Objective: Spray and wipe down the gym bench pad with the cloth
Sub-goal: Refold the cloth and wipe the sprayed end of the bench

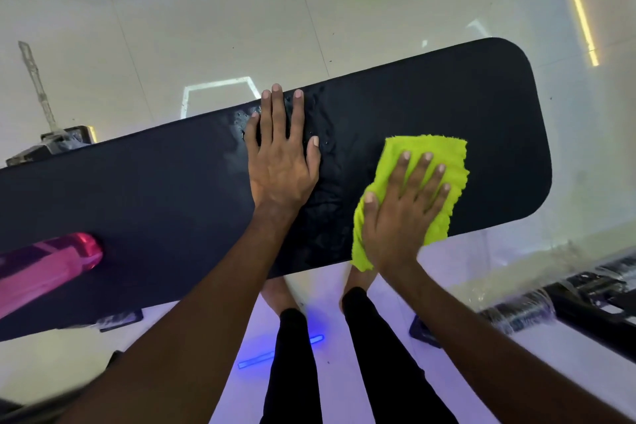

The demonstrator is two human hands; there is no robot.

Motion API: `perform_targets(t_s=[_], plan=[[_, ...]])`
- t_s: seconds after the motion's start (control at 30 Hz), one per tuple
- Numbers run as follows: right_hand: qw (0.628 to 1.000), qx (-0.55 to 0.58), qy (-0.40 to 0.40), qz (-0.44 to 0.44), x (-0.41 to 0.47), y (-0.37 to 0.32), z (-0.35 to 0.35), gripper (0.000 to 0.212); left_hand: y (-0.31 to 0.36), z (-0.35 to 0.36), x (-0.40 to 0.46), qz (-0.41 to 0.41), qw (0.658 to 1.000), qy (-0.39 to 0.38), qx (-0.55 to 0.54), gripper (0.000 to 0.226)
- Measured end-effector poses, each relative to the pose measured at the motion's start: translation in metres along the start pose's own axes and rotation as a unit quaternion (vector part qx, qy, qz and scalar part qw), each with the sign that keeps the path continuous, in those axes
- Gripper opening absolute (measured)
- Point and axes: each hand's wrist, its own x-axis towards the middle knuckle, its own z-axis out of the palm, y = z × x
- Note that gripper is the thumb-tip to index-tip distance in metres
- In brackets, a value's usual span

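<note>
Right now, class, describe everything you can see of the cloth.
The cloth is bright lime green, fluffy like microfibre, and bunched. It lies on the dark bench pad toward its rounded right end, one corner hanging over the near edge. The right hand presses flat on it, fingers spread.

Both hands flat, fingers spread: left hand (280,162) (bare), right hand (401,213)

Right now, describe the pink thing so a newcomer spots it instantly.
Find the long black bench pad crossing the frame. At its near left end, far from both hands, lies a translucent pink bottle. It is the only pink item; the cloth is lime-green.
</note>
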Motion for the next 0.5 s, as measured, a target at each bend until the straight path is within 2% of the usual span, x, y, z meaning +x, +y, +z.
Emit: perform_targets(t_s=[0.07, 0.17, 0.23, 0.27, 0.4, 0.43, 0.5], plan=[[0.997, -0.010, -0.007, -0.072, 0.017, -0.008, 0.003, 0.076, 0.001, -0.001, 0.000, 0.002, 1.000, 0.000, -0.004, 0.065], [0.973, -0.032, -0.013, -0.229, 0.058, 0.011, -0.002, 0.074, 0.000, -0.005, 0.000, 0.006, 1.000, -0.018, -0.010, 0.065], [0.961, -0.031, -0.011, -0.275, 0.080, 0.030, -0.008, 0.070, -0.002, -0.009, 0.001, 0.010, 0.999, -0.038, -0.024, 0.065], [0.967, -0.022, -0.010, -0.252, 0.081, 0.037, -0.011, 0.069, -0.003, -0.012, 0.000, 0.011, 0.998, -0.046, -0.037, 0.066], [0.998, -0.008, 0.015, -0.067, 0.031, 0.024, -0.009, 0.071, -0.022, -0.023, -0.030, -0.017, 0.997, -0.062, -0.050, 0.067], [0.999, -0.010, 0.009, -0.050, 0.017, 0.012, -0.007, 0.073, -0.031, -0.024, -0.044, -0.031, 0.996, -0.067, -0.043, 0.067], [0.997, -0.019, -0.007, -0.071, 0.005, -0.010, -0.004, 0.076, -0.048, -0.026, -0.071, -0.045, 0.996, -0.078, -0.022, 0.066]])
